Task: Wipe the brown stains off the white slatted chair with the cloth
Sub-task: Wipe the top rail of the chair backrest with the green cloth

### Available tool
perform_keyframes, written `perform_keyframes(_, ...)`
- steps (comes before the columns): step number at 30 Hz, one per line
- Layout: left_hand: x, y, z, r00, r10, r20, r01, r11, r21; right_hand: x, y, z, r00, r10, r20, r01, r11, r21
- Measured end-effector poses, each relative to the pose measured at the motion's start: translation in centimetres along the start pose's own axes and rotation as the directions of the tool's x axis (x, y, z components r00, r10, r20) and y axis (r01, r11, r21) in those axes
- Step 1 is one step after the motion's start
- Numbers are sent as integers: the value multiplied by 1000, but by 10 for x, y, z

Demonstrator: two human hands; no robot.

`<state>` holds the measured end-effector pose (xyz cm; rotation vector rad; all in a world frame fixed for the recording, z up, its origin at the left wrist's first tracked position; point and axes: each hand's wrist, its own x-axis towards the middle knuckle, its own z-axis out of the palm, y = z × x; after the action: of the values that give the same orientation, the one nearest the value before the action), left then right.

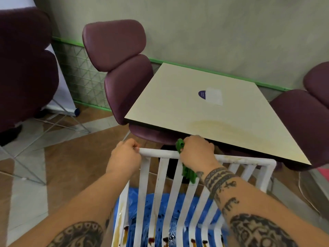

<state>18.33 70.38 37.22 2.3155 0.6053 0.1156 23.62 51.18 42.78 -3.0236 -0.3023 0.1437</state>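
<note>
**Left hand** (124, 155): curled round the left end of the top rail (160, 153) of the white slatted chair (161, 177), steadying the frame.

**Cloth:** just to the right, the green cloth (188, 172) is bunched over the rail, with one tail hanging between the slats.

**Right hand** (197, 150): fingers closed round cloth and rail together.

**Step in hand:** by my assessment, wiping, on the top rail. Faint yellowish smearing shows on the rail to the right of that hand.

**Outstanding:** the heavier brown stains (151, 239) sit low on the slats, near the bottom edge of the view. A brown run marks the left side post. None of these looks treated.

**Next move:** this likely calls for a firm stroke rightward along the rail, then a reach down each slat in turn.

**Materials:**
- The chair is painted white and smooth, with a round tube for the rail and flat slats.
- The cloth is soft and crumpled.
- A crinkled blue sheet (142, 202) lies beneath the chair.
- Beyond stands a square cream table (178, 104) with a matt top.
</note>
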Motion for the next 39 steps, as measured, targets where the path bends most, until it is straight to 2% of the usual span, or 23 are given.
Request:
perform_keyframes(3, 4, 17, 1, 1000, 27, 8, -28, 983, 183, 7, 10, -17, 998, -9, -57, 12, 998, 56)
perform_keyframes(5, 2, 31, 9, 993, 109, 50, -118, 968, 221, 5, 3, -12, 995, -96, -33, 99, 992, 82)
perform_keyframes(7, 0, 37, 20, 983, 155, 94, -174, 949, 264, -4, -6, 5, 982, -189, 7, 189, 981, 37)
perform_keyframes(10, -2, 28, 31, 984, 160, 82, -179, 920, 348, -12, -3, 27, 976, -207, -74, 208, 978, 7)
perform_keyframes(14, -1, 31, 32, 990, 106, 94, -133, 919, 371, -13, 22, 33, 984, -108, -140, 116, 992, 47)
perform_keyframes(17, -2, 46, 29, 993, 47, 105, -86, 912, 401, -5, 38, 23, 995, 81, -58, -72, 988, 139)
perform_keyframes(20, -2, 57, 32, 988, 130, 77, -149, 930, 337, 5, 52, 5, 980, 194, -34, -171, 924, 341)
perform_keyframes(22, -1, 63, 36, 982, 163, 92, -182, 945, 273, 5, 51, 1, 986, 142, -85, -102, 926, 363)
perform_keyframes(26, 1, 57, 44, 975, 179, 132, -212, 928, 305, -9, 35, 25, 979, -161, -127, 174, 980, 98)
perform_keyframes(28, 3, 51, 47, 977, 179, 113, -207, 924, 322, -12, 40, 34, 968, -189, -163, 198, 979, 40)
perform_keyframes(32, 4, 54, 48, 982, 131, 135, -171, 920, 354, -15, 71, 33, 982, -12, -187, 27, 997, 77)
perform_keyframes(36, 3, 78, 46, 980, 110, 168, -170, 902, 397, -1, 111, 7, 967, 244, -68, -224, 949, 223)
perform_keyframes(38, 3, 92, 55, 959, 177, 220, -243, 914, 326, 4, 114, -3, 968, 234, -89, -201, 938, 282)
perform_keyframes(39, 4, 97, 62, 950, 204, 238, -264, 931, 252, 4, 109, -2, 978, 172, -119, -134, 952, 275)
